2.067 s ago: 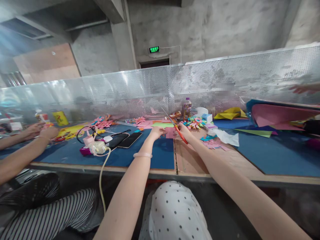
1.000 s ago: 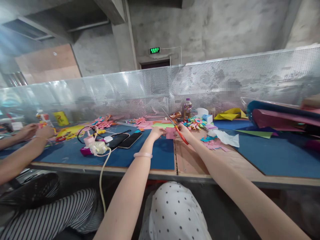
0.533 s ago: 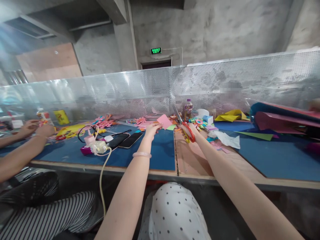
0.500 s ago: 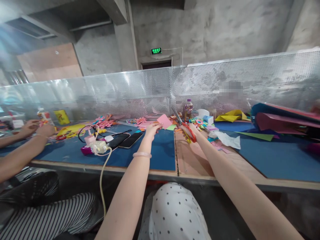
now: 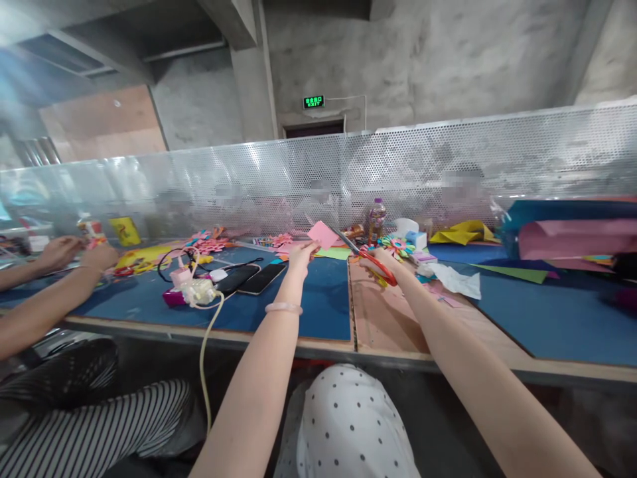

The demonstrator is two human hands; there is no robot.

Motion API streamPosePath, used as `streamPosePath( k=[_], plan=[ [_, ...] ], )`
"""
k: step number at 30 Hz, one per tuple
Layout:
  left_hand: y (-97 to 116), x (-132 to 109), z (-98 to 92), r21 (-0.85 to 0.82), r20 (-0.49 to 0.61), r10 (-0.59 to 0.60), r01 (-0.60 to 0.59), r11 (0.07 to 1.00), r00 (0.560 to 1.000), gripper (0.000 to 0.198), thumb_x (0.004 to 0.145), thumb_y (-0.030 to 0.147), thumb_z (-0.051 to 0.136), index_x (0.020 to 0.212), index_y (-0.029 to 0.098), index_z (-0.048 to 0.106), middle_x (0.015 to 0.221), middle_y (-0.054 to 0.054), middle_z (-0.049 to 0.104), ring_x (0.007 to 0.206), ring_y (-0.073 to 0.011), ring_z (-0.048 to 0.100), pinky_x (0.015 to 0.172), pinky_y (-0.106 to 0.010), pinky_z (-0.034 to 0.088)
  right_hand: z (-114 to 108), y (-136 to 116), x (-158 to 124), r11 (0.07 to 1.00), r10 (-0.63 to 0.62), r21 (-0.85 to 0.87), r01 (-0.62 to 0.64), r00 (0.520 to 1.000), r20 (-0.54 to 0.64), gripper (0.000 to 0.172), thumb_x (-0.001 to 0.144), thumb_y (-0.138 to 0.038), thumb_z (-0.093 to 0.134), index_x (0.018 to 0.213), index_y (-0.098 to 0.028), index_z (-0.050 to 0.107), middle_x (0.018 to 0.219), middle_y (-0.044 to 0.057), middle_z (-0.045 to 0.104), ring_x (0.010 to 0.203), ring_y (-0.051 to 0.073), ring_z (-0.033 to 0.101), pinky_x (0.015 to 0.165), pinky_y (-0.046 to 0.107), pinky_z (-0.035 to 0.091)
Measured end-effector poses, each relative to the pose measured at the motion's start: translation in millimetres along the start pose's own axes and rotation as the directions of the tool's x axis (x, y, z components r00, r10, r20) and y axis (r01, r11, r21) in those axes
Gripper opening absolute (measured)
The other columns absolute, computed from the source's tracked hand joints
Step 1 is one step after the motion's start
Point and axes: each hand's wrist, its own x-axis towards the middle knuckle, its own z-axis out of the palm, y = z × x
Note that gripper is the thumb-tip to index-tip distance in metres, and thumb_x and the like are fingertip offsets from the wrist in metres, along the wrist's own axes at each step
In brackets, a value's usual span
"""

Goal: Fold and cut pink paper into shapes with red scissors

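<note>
Between the fingers of my left hand (image 5: 302,255) is a small square of pink paper (image 5: 322,234), held up over the table. My right hand (image 5: 381,261) is closed round the red handles of a pair of scissors (image 5: 374,263). Their blades point up and left, with the tips close to the right edge of the pink paper; whether they touch it I cannot tell. Behind the paper, a light green sheet (image 5: 334,253) lies on the blue mat (image 5: 323,299). Colourful paper flowers (image 5: 398,247) lie just beyond my right hand.
Left of my arm lie a phone (image 5: 261,277) and a power strip (image 5: 186,292) with cables. A drink bottle (image 5: 377,219) stands before the perforated metal screen (image 5: 279,179). White tissue (image 5: 456,280) and coloured paper (image 5: 572,239) lie right. Another person's hands (image 5: 94,255) work at far left.
The scissors have swung lower and to the left, bringing their blades closer to the pink paper. My left hand and the paper have shifted only slightly.
</note>
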Motion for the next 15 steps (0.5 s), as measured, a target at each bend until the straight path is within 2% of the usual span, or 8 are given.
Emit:
streamPosePath(
  k=[5,11,15],
  plan=[
    [-1.5,2.6,0.3,-0.015,-0.032,0.027,-0.027,1.0,0.999,0.026,0.05,0.026,0.077,0.07,0.011,0.07,0.062,-0.005,0.064,0.056,-0.0107,0.055,0.05,-0.021,0.037,-0.3,4.2,3.4,0.995,-0.046,-0.085,0.044,0.999,-0.024,0.007,0.074,-0.017,0.053,0.069,-0.012,0.055,0.056,0.003,0.059,0.04,0.008,0.052,0.038,0.016,0.039],
    [-3.1,3.4,0.0,-0.034,-0.032,0.027,-0.028,0.999,0.999,0.027,0.05,0.027,0.077,0.07,0.011,0.069,0.061,-0.005,0.064,0.057,-0.0119,0.057,0.052,-0.022,0.04,-0.1,8.3,7.8,0.999,-0.026,-0.044,0.026,1.0,0.015,0.004,0.074,-0.014,0.053,0.074,-0.011,0.056,0.057,0.003,0.059,0.04,0.009,0.052,0.038,0.017,0.04],
    [-2.3,3.6,-0.1,-0.007,-0.026,0.029,-0.029,1.0,0.999,0.027,0.052,0.028,0.076,0.072,0.011,0.07,0.064,-0.006,0.066,0.058,-0.0124,0.058,0.052,-0.022,0.041,0.4,5.7,4.9,0.999,-0.029,-0.045,0.029,1.0,-0.011,0.005,0.074,-0.014,0.053,0.072,-0.011,0.056,0.056,0.004,0.059,0.039,0.009,0.052,0.036,0.017,0.039]
  ],
)
